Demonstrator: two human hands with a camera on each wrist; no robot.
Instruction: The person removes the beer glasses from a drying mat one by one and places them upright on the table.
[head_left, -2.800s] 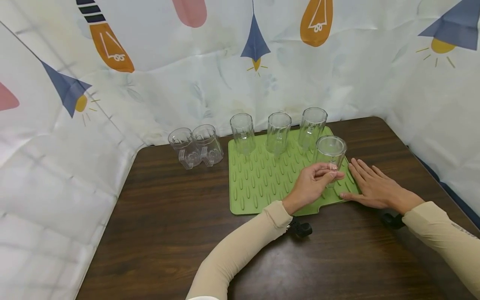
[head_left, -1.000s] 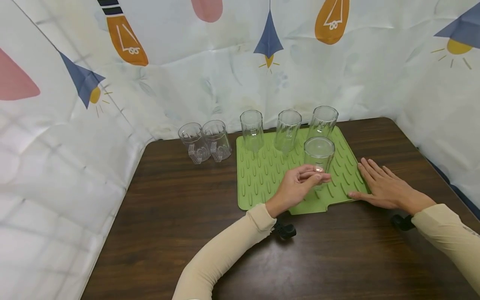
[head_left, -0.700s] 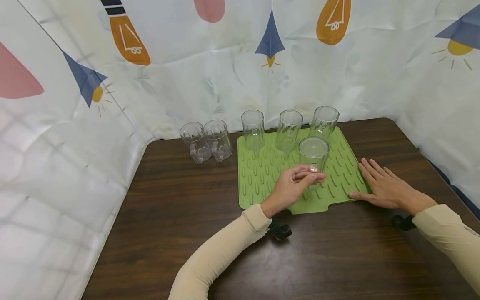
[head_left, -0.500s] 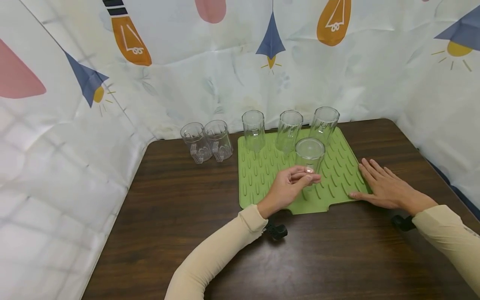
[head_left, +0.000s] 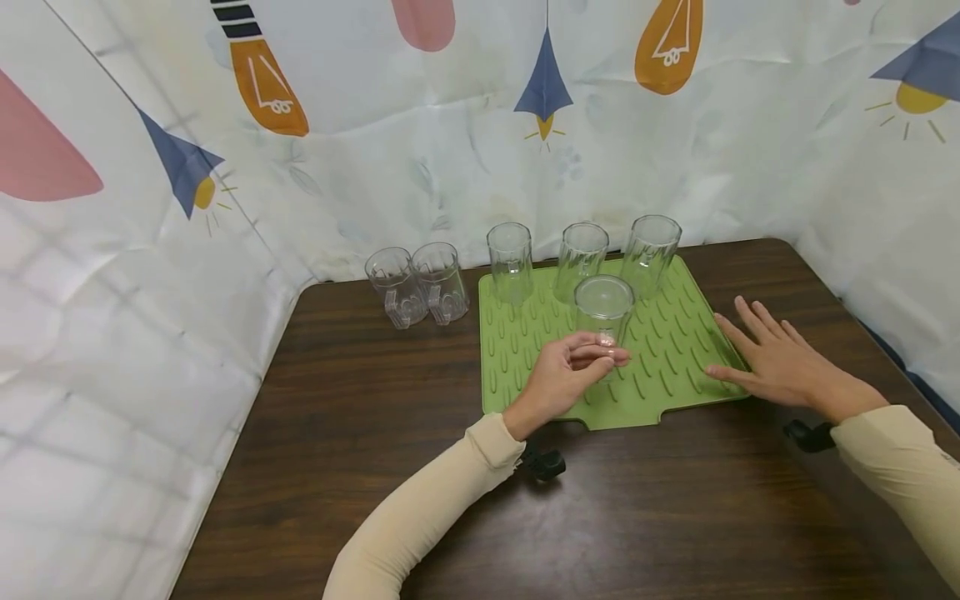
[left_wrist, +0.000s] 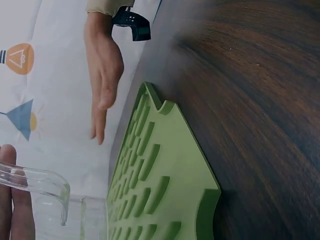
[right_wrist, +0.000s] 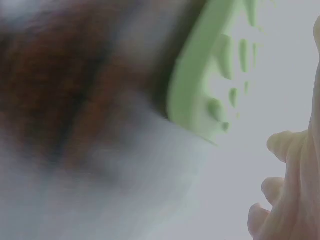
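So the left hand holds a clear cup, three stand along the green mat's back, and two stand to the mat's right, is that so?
Not quite: the head view shows the two other cups on the table left of the green mat. The left hand holds a clear cup, with three more cups along the mat's back.

Mug farther left, right hand higher

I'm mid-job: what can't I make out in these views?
Head view: part of the held mug, behind the left hand.
Left wrist view: the rest of that mug, cut off by the bottom edge.
Right wrist view: tabletop detail, blurred; part of the right hand, cut off by the right edge.
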